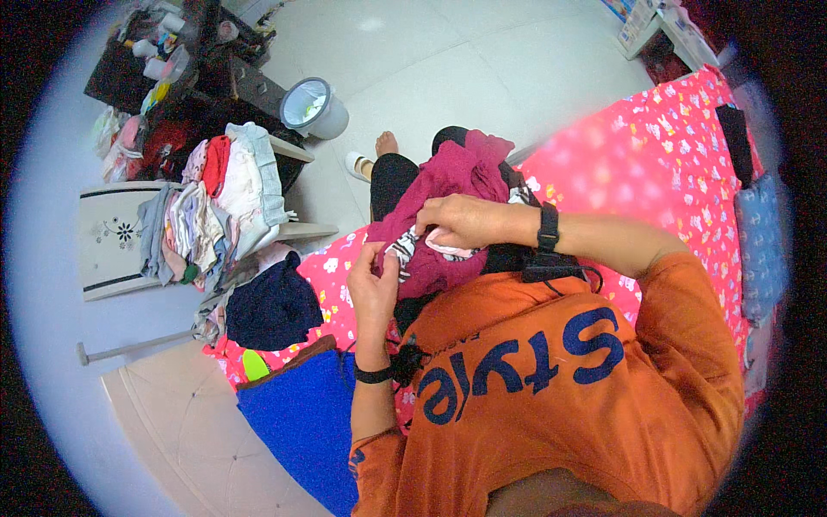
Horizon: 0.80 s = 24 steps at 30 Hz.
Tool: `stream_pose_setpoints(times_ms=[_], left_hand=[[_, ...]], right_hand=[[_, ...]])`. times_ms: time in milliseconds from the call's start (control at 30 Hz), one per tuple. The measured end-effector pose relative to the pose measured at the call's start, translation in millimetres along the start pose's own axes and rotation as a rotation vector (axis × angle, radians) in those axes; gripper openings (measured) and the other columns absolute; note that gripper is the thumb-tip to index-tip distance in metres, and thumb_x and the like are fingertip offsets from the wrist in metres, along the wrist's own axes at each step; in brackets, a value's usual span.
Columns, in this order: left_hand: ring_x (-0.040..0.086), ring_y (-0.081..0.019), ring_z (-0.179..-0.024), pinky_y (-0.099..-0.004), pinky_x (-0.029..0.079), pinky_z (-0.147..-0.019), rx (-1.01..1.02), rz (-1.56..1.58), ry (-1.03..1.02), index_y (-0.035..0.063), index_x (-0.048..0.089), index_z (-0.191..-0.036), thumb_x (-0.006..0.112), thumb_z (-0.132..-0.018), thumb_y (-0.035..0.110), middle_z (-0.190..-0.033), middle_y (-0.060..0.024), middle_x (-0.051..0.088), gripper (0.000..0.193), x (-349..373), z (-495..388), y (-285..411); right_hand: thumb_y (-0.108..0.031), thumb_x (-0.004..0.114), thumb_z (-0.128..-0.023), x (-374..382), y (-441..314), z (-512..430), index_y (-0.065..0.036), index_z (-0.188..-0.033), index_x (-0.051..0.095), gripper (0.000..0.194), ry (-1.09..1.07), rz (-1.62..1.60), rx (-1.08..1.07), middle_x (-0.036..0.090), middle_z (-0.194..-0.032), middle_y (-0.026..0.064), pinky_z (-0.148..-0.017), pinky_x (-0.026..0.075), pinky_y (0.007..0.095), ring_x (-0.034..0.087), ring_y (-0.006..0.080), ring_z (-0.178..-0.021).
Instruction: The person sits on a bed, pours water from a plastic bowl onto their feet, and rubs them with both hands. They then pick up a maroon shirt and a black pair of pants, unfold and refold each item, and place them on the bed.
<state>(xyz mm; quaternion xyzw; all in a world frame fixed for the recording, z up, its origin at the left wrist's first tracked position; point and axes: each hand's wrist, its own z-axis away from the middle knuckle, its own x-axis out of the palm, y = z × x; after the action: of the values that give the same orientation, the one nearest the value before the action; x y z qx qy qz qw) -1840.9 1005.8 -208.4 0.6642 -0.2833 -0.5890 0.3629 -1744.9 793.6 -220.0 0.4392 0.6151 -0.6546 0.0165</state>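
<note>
A magenta knit garment (446,174) lies bunched across my lap, over black trousers (391,182). Part of it is turned so that a black-and-white patterned fabric (404,249) and a pale pink piece (446,240) show. Between the thumb and fingers of my left hand (373,279) is the edge of the garment beside the patterned fabric. My right hand (462,221) has its fingers bent down into the cloth, gripping it just above the pale pink piece. The fingertips of the right hand are partly hidden in the folds.
I sit on a bed with a pink printed sheet (601,148). Folded clothes (194,223) are stacked on a bedside cabinet (110,242) at the left. A dark navy garment (274,304) and a blue cloth (303,420) lie near my left arm. A lined bin (333,119) stands on the floor.
</note>
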Motion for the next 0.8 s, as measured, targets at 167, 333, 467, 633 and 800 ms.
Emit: stream_pose_setpoints(times_ms=[167, 333, 467, 633, 800], left_hand=[[0.056, -0.0049, -0.074, -0.0209, 0.044, -0.064, -0.313, 0.496, -0.075, 0.0014, 0.064, -0.104, 0.061, -0.092, 0.011, -0.087, 0.0019, 0.064, 0.015, -13.4, 2.1, -6.1], [0.059, -0.0082, -0.087, -0.0226, 0.046, -0.078, -0.346, 0.722, -0.181, -0.0011, 0.064, -0.108, 0.061, -0.090, 0.008, -0.096, -0.0006, 0.065, 0.020, -17.9, -9.4, -8.9], [0.061, -0.0131, -0.093, -0.0257, 0.047, -0.084, -0.290, 0.832, -0.311, -0.0032, 0.062, -0.113, 0.055, -0.091, 0.008, -0.104, -0.0045, 0.066, 0.026, -12.0, -18.7, -10.5], [0.060, -0.0103, -0.089, -0.0248, 0.047, -0.080, -0.261, 0.758, -0.318, -0.0004, 0.063, -0.111, 0.052, -0.093, 0.011, -0.100, -0.0034, 0.066, 0.024, -5.1, -28.9, -21.1], [0.061, -0.0142, -0.091, -0.0264, 0.047, -0.081, -0.296, 0.260, -0.158, 0.0018, 0.060, -0.112, 0.064, -0.089, 0.011, -0.096, -0.0060, 0.066, 0.026, -10.1, -35.5, -23.4]], right_hand=[[-0.015, 0.066, -0.082, 8.4, 8.2, -2.4, -0.010, -0.126, 0.052, 0.046, 0.086, -0.183, 0.100, 0.064, -0.095, 0.0137, -0.077, 0.053, 0.0371, 0.066, 0.0282, -0.090], [-0.015, 0.062, -0.092, -2.8, 7.5, -3.8, -0.010, -0.138, 0.042, 0.051, 0.136, -0.517, 0.174, 0.064, -0.113, 0.0051, -0.084, 0.050, 0.0305, 0.061, 0.0117, -0.096], [-0.022, 0.054, -0.099, -20.3, 9.1, -6.8, -0.005, -0.121, 0.059, 0.028, 0.025, -0.604, 0.277, 0.063, -0.104, -0.0041, -0.083, 0.046, 0.0207, 0.055, 0.0032, -0.093], [-0.018, 0.057, -0.097, -52.8, 7.5, -4.1, -0.006, -0.109, 0.064, 0.019, 0.247, -1.008, 0.308, 0.066, -0.098, -0.0012, -0.077, 0.049, 0.0221, 0.060, 0.0057, -0.089], [-0.023, 0.053, -0.098, -72.8, -2.3, -4.3, -0.007, -0.112, 0.063, 0.023, 0.368, -1.054, 0.361, 0.066, -0.099, -0.0010, -0.073, 0.050, 0.0236, 0.061, 0.0073, -0.086]])
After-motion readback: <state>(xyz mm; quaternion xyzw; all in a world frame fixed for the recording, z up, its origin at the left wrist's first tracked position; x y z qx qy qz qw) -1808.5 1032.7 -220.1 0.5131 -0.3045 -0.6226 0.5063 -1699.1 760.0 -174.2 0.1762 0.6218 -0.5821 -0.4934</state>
